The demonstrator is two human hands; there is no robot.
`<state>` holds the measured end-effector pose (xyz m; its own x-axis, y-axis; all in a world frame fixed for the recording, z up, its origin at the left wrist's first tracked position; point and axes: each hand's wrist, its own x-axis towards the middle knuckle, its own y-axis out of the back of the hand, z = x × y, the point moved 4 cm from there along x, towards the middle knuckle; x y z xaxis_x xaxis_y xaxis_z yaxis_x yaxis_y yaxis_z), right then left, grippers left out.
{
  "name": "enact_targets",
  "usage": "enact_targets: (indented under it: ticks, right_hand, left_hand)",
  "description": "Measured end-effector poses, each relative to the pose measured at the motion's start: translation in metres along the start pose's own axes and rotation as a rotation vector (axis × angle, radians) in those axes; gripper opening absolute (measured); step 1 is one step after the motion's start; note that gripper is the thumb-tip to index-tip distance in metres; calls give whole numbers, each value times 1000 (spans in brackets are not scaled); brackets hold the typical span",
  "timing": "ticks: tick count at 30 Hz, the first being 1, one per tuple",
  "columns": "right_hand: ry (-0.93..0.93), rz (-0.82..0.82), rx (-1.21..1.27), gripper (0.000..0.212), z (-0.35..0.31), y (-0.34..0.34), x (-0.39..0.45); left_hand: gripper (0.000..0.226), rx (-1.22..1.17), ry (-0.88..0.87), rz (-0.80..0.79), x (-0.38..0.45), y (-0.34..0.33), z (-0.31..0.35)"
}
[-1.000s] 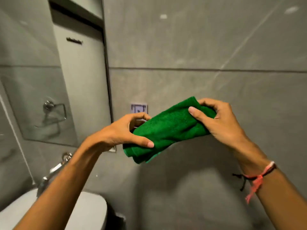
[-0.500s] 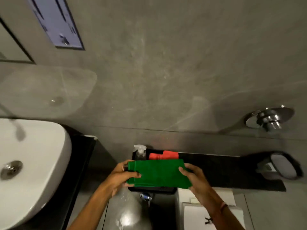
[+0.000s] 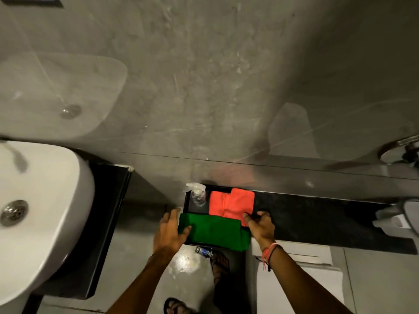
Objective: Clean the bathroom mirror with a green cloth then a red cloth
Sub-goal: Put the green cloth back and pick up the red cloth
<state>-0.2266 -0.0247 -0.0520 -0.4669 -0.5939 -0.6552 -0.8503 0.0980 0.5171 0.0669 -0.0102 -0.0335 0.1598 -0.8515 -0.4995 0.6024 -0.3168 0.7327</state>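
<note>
The folded green cloth [image 3: 213, 232] lies flat at the front of a black ledge [image 3: 317, 218]. My left hand [image 3: 169, 232] grips its left end, thumb on top. My right hand [image 3: 260, 227] covers its right end, fingertips touching the lower corner of the red cloth [image 3: 229, 203]. The red cloth lies folded just behind the green one, against the wall. A small clear spray bottle [image 3: 197, 196] stands to the left of the red cloth. The mirror is out of view.
A white basin [image 3: 45, 200] on a black counter fills the left side. A white toilet tank [image 3: 294, 268] sits below the ledge, and a chrome wall fitting [image 3: 399, 150] is at the right edge. My sandalled feet [image 3: 220, 266] stand on the grey floor.
My view swung down from the wall to the ledge. Both hands lowered the green cloth from chest height onto the ledge in front of the red cloth.
</note>
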Motion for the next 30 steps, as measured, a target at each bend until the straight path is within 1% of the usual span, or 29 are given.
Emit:
enact_targets:
  ticks: [2,4,6,8,11,14,16,18,21,23,24,26,27,28,29,30]
  right_hand:
    - [-15,-37,-31,56,-7,-5,9]
    - [9,-49,-94,54,-14,-9,12]
    - [47,-30,-166,50,-18,-10,12]
    - [57,16,-228,46,-20,-11,8]
    - [69,57,-251,37,-25,-14,0]
    - [115,35,-199,22,-31,-20,-7]
    - [168,11,-158,22,-35,-23,-10]
    - [210,12,-125,16,-37,-19,-16]
    - [297,51,-82,34,-48,0,-27]
    - [393,68,-99,39,-68,20,-47]
    - [450,65,-132,38,-81,30,-57]
    - [614,57,-180,29,-117,55,-87]
    - [689,25,-185,23,-134,68,-102]
    - [765,-20,-169,24,-156,83,-122]
    - [833,-95,-142,32,-178,97,-147]
    - [874,-194,-107,36,-199,109,-175]
  left_hand:
    - [75,194,-72,72,2,12,-2]
    - [80,379,-168,196,1,29,0]
    - [83,506,-292,296,-2,44,6]
    - [82,574,-376,358,-4,56,10]
    - [84,563,-396,416,-7,72,10]
    - [84,546,-400,462,-13,83,8]
    - [84,529,-401,490,-20,91,5]
    - [84,517,-406,518,-29,101,2]
    - [83,488,-411,579,-41,123,1]
    - [83,441,-424,632,-49,146,7]
    - [83,407,-434,655,-53,157,13]
    - [81,263,-508,698,-65,183,28]
    - [80,151,-548,700,-69,193,35]
    - [77,-6,-581,673,-73,204,44]
    - [72,-209,-619,621,-77,214,53]
    - [64,-443,-620,560,-82,224,63]
